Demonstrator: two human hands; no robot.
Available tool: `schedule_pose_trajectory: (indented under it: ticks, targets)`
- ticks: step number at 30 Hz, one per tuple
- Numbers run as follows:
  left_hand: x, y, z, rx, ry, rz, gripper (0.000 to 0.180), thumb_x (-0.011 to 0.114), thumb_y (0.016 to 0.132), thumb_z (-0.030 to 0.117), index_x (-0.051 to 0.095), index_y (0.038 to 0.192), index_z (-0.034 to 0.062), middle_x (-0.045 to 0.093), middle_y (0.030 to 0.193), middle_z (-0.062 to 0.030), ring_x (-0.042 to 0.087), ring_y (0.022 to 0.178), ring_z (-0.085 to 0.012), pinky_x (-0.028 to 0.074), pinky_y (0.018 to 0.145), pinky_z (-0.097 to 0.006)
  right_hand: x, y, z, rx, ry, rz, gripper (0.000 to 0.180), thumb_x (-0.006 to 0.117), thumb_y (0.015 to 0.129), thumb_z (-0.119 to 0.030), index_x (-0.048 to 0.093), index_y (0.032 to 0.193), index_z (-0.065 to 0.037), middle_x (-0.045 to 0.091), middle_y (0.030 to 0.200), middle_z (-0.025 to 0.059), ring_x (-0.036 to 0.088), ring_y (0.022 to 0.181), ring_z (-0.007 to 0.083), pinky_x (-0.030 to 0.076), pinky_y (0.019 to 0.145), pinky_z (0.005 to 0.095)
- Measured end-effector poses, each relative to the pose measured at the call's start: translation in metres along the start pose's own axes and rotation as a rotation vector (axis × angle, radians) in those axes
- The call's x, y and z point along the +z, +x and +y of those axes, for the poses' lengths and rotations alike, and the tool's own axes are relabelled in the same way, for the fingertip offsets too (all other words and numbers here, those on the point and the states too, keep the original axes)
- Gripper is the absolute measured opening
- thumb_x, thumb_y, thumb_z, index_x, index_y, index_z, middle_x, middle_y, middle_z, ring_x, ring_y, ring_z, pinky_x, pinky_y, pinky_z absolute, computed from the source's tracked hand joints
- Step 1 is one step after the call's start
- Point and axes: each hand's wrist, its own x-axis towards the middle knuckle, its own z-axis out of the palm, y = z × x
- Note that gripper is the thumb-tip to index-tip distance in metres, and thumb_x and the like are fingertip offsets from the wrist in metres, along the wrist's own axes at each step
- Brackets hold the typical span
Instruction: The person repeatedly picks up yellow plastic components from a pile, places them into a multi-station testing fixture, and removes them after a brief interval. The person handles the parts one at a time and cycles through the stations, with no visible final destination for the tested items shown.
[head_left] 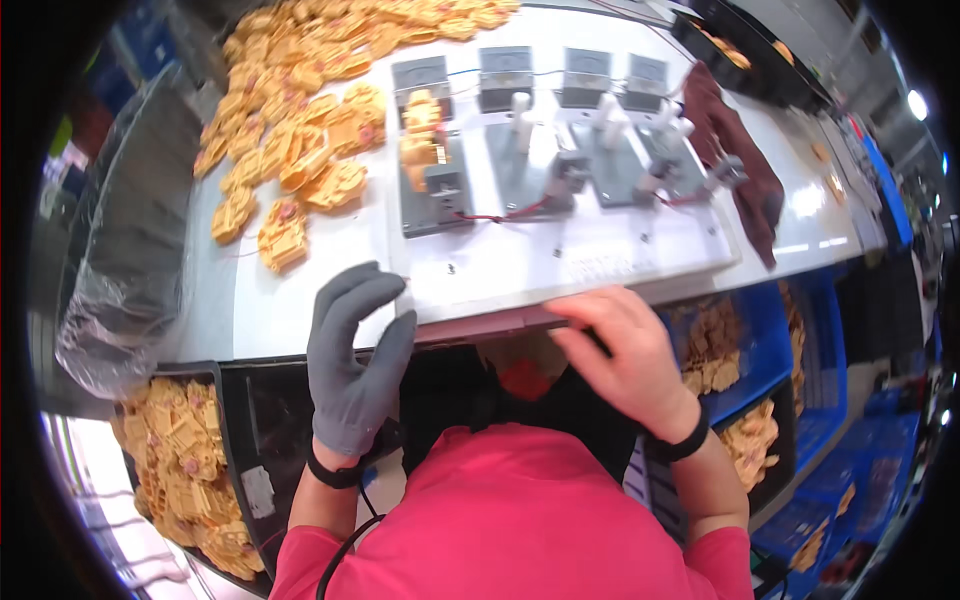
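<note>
My left hand [352,365], in a grey glove, is held at the front edge of a white board [480,280]. Its fingers curve with a gap between thumb and forefinger, and nothing shows clearly in it. Bare and also open, my right hand [628,350] hovers by the same edge, further right, thumb and fingers apart. On the board stands a row of grey fixtures [520,165] with white posts and red wires. Only the leftmost fixture [425,215] carries a yellow plastic part [422,135]; the others hold none.
Yellow parts lie heaped [300,130] on the table's left, beside a plastic-lined bin [130,240]. A box of parts [185,460] stands below left. Blue crates [755,340] with parts are at the right. A dark red cloth [740,165] lies by the fixtures; black trays [760,50] sit behind.
</note>
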Motion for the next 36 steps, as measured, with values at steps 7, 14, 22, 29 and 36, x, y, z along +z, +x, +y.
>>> schedule_pose_trajectory:
  ticks: [7,14,22,29,36]
  targets:
    - [0.026,0.003,-0.045,-0.133,0.101,-0.048,0.033,0.076,0.079,0.01,0.069,0.111,0.0077,0.054,0.123,-0.0174,0.055,0.117,-0.0322,0.046,0.101,-0.039,0.054,0.071,-0.004,-0.146,-0.129,-0.076,0.02,0.075,0.081,-0.011,0.067,0.1,-0.008,0.062,0.086,0.0048,0.061,0.081,0.0238,0.045,0.071,0.0365]
    - [0.034,0.0,-0.066,-0.115,-0.017,-0.028,0.034,0.07,0.07,0.008,0.07,0.105,0.0105,0.048,0.118,-0.0163,0.051,0.112,-0.0318,0.046,0.097,-0.039,0.052,0.084,0.006,-0.112,-0.091,-0.158,0.013,0.076,0.08,-0.01,0.067,0.091,-0.01,0.061,0.082,0.0023,0.059,0.074,0.0225,0.042,0.067,0.0355]
    - [0.033,-0.002,-0.068,-0.122,-0.029,-0.023,0.031,0.066,0.068,0.005,0.069,0.099,0.0119,0.045,0.115,-0.0142,0.048,0.111,-0.0312,0.045,0.093,-0.039,0.063,0.086,0.01,-0.049,-0.025,-0.136,0.013,0.075,0.08,-0.011,0.066,0.089,-0.01,0.059,0.079,0.0029,0.058,0.072,0.0227,0.041,0.067,0.0354]
    - [0.037,-0.009,-0.071,-0.152,-0.042,0.034,0.022,0.064,0.073,0.01,0.065,0.095,0.0089,0.043,0.118,-0.0138,0.045,0.116,-0.0317,0.036,0.102,-0.043,0.063,0.082,0.015,-0.05,0.012,-0.079,0.019,0.079,0.078,-0.01,0.068,0.094,-0.011,0.059,0.079,-0.0005,0.057,0.071,0.0187,0.038,0.064,0.0339]
    - [0.038,-0.01,-0.071,-0.163,0.005,0.055,0.022,0.065,0.076,0.018,0.063,0.094,0.0069,0.047,0.116,-0.0149,0.047,0.114,-0.0321,0.036,0.102,-0.044,0.066,0.079,0.021,-0.081,0.008,-0.076,0.02,0.079,0.078,-0.009,0.068,0.095,-0.012,0.056,0.078,-0.0014,0.055,0.069,0.0169,0.037,0.063,0.0325]
